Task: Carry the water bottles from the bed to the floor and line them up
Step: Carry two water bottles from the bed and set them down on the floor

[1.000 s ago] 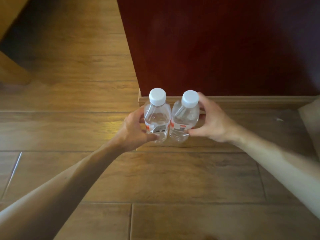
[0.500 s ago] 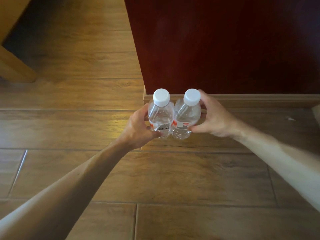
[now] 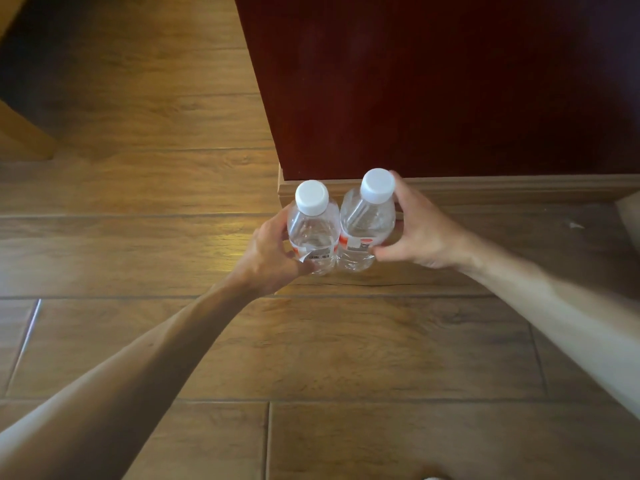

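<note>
Two clear water bottles with white caps stand side by side and touching, low over the wooden floor [image 3: 346, 341]. My left hand [image 3: 268, 258] wraps the left bottle [image 3: 313, 233] from its left side. My right hand [image 3: 420, 233] grips the right bottle [image 3: 367, 220] from its right side. Both bottles are upright, the right one tilted slightly. Their bases are at or just above the floor boards; I cannot tell if they touch. The bed is out of view.
A dark red panel [image 3: 450, 81] with a wooden skirting strip [image 3: 502, 190] rises just behind the bottles. A light wooden furniture leg [image 3: 24, 140] stands at the far left. A pale edge [image 3: 630, 216] shows at the right border.
Both hands have carried the two bottles a little further from me, toward the skirting strip, and lower. The grips have stayed the same.
</note>
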